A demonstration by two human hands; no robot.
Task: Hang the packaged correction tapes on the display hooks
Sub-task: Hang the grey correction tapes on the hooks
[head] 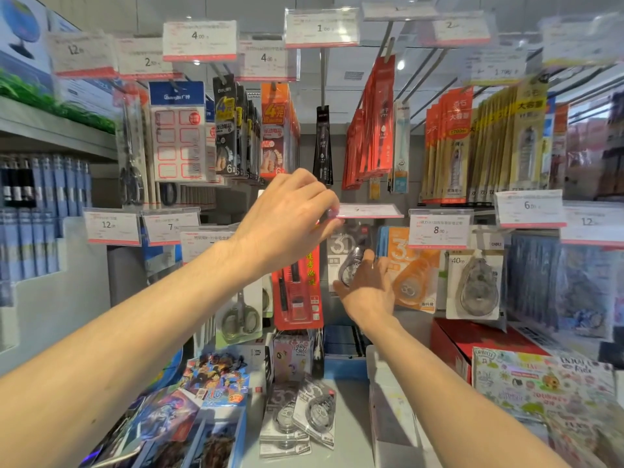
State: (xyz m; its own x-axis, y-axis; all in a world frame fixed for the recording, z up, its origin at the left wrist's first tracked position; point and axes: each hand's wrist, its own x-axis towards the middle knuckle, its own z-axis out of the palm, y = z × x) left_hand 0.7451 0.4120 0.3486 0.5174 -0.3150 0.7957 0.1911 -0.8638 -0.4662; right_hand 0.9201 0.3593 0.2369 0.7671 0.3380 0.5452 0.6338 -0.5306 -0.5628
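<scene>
Lifting the price tag with the left hand, the right hand is gripping the grey correction tape pack upright just beneath its hook.

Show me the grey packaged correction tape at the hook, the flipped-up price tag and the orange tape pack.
Grey packaged correction tape [338, 246]: head view, card front.
Flipped-up price tag [368, 210]: head view, centre.
Orange tape pack [410, 282]: head view, blister.

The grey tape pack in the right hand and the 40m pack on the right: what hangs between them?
The head view shows an orange tape pack hanging between the grey tape pack and the 40m pack.
</scene>
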